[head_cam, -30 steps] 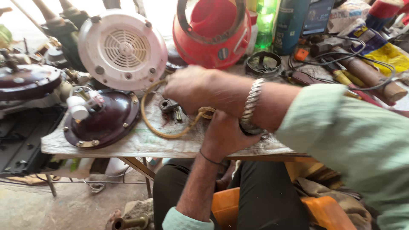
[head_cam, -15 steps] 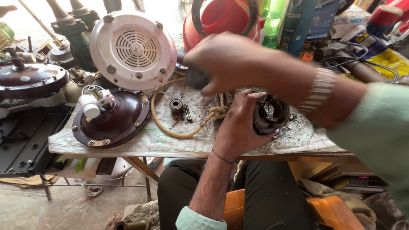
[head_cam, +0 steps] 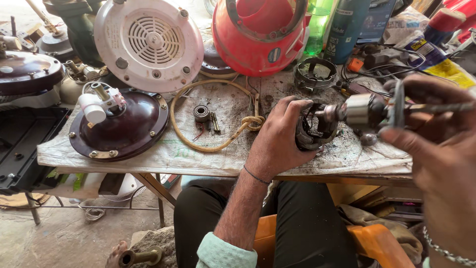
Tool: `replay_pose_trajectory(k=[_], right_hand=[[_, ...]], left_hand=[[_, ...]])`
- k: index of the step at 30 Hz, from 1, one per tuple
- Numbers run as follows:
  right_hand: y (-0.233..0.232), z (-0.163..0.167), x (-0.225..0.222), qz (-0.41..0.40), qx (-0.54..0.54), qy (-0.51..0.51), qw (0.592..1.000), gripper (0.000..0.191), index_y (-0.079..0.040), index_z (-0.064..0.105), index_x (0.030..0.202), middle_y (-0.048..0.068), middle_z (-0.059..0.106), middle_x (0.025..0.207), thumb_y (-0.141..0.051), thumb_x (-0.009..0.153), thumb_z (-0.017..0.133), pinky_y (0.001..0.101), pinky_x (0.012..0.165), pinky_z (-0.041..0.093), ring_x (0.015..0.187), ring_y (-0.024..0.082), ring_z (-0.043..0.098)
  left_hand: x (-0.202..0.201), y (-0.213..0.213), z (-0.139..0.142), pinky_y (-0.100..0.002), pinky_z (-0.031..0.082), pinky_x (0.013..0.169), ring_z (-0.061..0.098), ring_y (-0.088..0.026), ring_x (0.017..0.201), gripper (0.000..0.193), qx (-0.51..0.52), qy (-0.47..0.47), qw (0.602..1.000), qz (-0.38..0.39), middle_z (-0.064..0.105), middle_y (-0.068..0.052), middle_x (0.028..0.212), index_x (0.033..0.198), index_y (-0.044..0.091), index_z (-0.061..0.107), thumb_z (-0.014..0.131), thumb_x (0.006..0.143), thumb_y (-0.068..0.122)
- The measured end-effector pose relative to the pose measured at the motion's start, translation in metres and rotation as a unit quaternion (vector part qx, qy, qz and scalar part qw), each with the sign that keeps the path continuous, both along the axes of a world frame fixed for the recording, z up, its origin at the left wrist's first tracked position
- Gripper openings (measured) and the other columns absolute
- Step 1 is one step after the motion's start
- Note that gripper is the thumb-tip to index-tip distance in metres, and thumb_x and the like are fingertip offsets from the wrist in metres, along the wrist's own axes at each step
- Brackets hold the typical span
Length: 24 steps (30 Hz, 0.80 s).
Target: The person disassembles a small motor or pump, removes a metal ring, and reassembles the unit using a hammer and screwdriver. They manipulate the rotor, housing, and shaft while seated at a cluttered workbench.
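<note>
While the table point(head_cam: 124, 156) is full of machine parts, both hands work near its front edge, to the right of the middle. At the left edge sits a dark brown round cover point(head_cam: 121, 126) with a small white part point(head_cam: 92, 108) on top. Behind it, toward the back edge, a white round grille cover point(head_cam: 148, 42) leans up. Next comes a loop of tan cord point(head_cam: 218, 141) with a knot, and a small metal bearing point(head_cam: 201, 113) lies inside the loop. A red plastic shell point(head_cam: 260, 34) stands at the back edge, with a green bottle point(head_cam: 316, 30) and a dark spray can point(head_cam: 347, 25) beside it.

The left hand point(head_cam: 277, 144) is curled around a round dark motor housing point(head_cam: 315, 126), with the fingers wrapped over its top and the thumb below, so it is closed tight on it. The housing rests just above the front edge.

The right hand point(head_cam: 436, 134) is close to the camera and blurry. Its fingers are bent and pinch a metal shaft with a silver rotor point(head_cam: 359, 110). The rotor's tip touches the open mouth of the housing.
</note>
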State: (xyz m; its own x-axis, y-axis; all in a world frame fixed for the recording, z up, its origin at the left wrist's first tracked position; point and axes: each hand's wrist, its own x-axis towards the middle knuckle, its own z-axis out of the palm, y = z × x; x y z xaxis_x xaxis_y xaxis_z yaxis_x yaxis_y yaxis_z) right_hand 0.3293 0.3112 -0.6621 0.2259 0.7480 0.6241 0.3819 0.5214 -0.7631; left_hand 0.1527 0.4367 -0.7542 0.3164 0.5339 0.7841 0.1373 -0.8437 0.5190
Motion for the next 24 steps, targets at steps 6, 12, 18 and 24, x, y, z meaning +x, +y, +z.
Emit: replay_pose_trajectory(k=[6,12,18,24], right_hand=[[-0.003,0.004,-0.01,-0.078,-0.089,-0.14,0.983,0.066,-0.003,0.063,0.13,0.017,0.067,0.133,-0.002,0.067,0.084,0.0362,0.089,0.06,0.114,0.025,0.072],[0.023,-0.002,0.011,-0.026,-0.002,-0.307,0.951,0.067,0.0,0.066,0.126,0.021,0.064,0.139,-0.008,0.064,0.089,0.0382,0.095,0.059,0.122,0.029,0.068],[0.029,0.006,0.016,-0.029,0.018,-0.395,0.918,0.069,-0.004,0.069,0.125,0.019,0.067,0.135,-0.019,0.062,0.091,0.0391,0.097,0.06,0.12,0.029,0.069],[0.035,0.015,0.012,-0.022,0.024,-0.41,0.912,0.067,-0.008,0.069,0.126,0.018,0.068,0.134,-0.018,0.063,0.091,0.0378,0.097,0.058,0.117,0.027,0.07]], left_hand=[[0.011,0.006,-0.001,-0.047,0.056,0.107,0.062,-0.04,0.128,0.088,0.001,0.007,1.0,-0.006,0.057,-0.019,0.134,0.135,0.007,0.049,0.096,0.062,0.018],[0.014,0.008,0.003,-0.047,0.057,0.106,0.061,-0.041,0.129,0.088,-0.004,-0.005,1.0,-0.018,0.057,-0.02,0.136,0.138,0.008,0.048,0.095,0.064,0.018],[0.017,0.011,0.006,-0.048,0.055,0.108,0.06,-0.043,0.13,0.09,0.0,-0.012,0.999,-0.032,0.055,-0.021,0.137,0.138,0.008,0.047,0.094,0.062,0.017],[0.02,0.014,0.008,-0.049,0.054,0.109,0.059,-0.044,0.132,0.091,0.007,-0.015,0.999,-0.033,0.055,-0.022,0.139,0.138,0.008,0.048,0.095,0.061,0.017]])
